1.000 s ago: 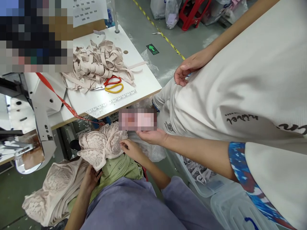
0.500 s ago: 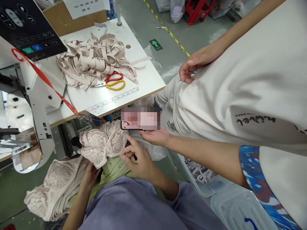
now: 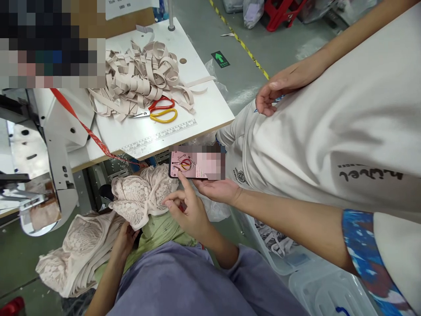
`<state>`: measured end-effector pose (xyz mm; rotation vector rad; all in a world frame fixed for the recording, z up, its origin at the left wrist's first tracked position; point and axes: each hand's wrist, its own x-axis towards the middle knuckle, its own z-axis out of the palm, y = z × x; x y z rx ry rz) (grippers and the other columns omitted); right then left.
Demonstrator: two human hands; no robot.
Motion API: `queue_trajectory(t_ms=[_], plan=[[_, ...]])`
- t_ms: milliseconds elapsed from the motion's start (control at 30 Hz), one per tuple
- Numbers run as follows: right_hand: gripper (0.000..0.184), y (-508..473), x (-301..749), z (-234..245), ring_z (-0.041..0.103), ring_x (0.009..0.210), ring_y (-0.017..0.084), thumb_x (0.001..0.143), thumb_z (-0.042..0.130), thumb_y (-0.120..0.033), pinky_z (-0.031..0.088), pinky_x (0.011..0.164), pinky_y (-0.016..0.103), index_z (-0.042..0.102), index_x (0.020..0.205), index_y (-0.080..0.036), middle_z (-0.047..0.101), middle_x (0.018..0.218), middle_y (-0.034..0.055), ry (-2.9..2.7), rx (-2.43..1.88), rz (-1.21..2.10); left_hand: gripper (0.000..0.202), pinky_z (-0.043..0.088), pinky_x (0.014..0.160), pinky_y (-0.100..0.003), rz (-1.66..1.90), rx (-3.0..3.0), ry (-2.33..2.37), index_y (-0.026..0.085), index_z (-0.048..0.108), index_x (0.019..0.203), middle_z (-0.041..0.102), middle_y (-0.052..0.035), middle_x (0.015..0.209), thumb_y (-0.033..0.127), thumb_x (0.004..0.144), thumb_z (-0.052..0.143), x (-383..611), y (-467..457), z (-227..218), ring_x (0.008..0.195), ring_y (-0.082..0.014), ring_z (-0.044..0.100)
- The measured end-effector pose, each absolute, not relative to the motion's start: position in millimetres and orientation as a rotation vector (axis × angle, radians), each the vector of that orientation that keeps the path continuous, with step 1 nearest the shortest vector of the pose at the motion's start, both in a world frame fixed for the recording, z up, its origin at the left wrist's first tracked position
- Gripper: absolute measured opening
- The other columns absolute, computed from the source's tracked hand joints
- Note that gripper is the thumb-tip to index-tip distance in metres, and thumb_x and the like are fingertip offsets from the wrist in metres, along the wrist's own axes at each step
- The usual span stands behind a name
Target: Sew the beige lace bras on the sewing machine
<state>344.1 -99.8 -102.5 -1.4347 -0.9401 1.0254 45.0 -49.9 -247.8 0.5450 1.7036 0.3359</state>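
Observation:
A pale beige lace bra [image 3: 131, 197] lies over my lap on green cloth. My left hand [image 3: 125, 241] grips its lower edge, with some fingers hidden beneath it. Beside the bra, my right hand [image 3: 190, 210] holds nothing; its index finger is stretched out to the lower left of a phone screen [image 3: 186, 163] and the other fingers are loosely curled. A co-worker's hand [image 3: 220, 191] supports that phone from below. Left of my left hand hangs a stack of similar lace bras [image 3: 79, 250].
On the white table [image 3: 210, 105] lie a heap of beige straps [image 3: 141, 79], scissors [image 3: 162, 109] with red and yellow handles, and a printed ruler. A sewing machine [image 3: 55, 175] stands at left. The co-worker stands at right, near a plastic bin [image 3: 283, 263].
My right index finger has straightened and moved up to the phone screen. The whole view has shifted slightly, while my left hand keeps its place at the bra.

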Motion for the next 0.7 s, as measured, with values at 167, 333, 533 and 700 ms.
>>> queue_trajectory(t_ms=[167, 333, 533, 700], plan=[[0.079, -95.3, 342.9, -102.2, 0.062, 0.064, 0.013, 0.093, 0.060, -0.023, 0.050, 0.057, 0.024, 0.019, 0.160, -0.025, 0.077, 0.092, 0.0012, -0.968, -1.408, 0.988, 0.033, 0.058, 0.095, -0.045, 0.352, 0.526, 1.713, 0.022, 0.061, 0.114, 0.061, -0.0155, 0.138, 0.046, 0.093, 0.053, 45.6, -49.4, -248.4, 0.127, -0.0331, 0.061], [0.079, -92.2, 343.3, -100.4, 0.062, 0.066, 0.012, 0.092, 0.060, -0.022, 0.051, 0.060, 0.025, 0.020, 0.160, -0.024, 0.076, 0.092, 0.0012, -0.963, -1.416, 0.995, 0.034, 0.057, 0.096, -0.048, 0.362, 0.537, 1.715, 0.021, 0.060, 0.113, 0.062, -0.0168, 0.136, 0.046, 0.093, 0.052, 44.9, -50.4, -250.5, 0.126, -0.0343, 0.061], [0.080, -90.8, 345.9, -99.7, 0.061, 0.065, 0.012, 0.094, 0.060, -0.024, 0.050, 0.057, 0.023, 0.016, 0.161, -0.024, 0.076, 0.094, 0.0015, -0.978, -1.414, 1.025, 0.036, 0.057, 0.097, -0.050, 0.357, 0.561, 1.704, 0.021, 0.062, 0.113, 0.066, -0.0172, 0.128, 0.049, 0.091, 0.054, 44.0, -50.8, -251.6, 0.125, -0.0357, 0.061], [0.079, -89.9, 348.2, -100.9, 0.063, 0.068, 0.013, 0.095, 0.058, -0.025, 0.053, 0.062, 0.025, 0.016, 0.161, -0.024, 0.076, 0.096, 0.0026, -1.004, -1.414, 1.012, 0.035, 0.059, 0.094, -0.045, 0.328, 0.571, 1.712, 0.022, 0.060, 0.114, 0.063, -0.0167, 0.135, 0.048, 0.092, 0.052, 44.3, -49.4, -252.4, 0.126, -0.0337, 0.061]])
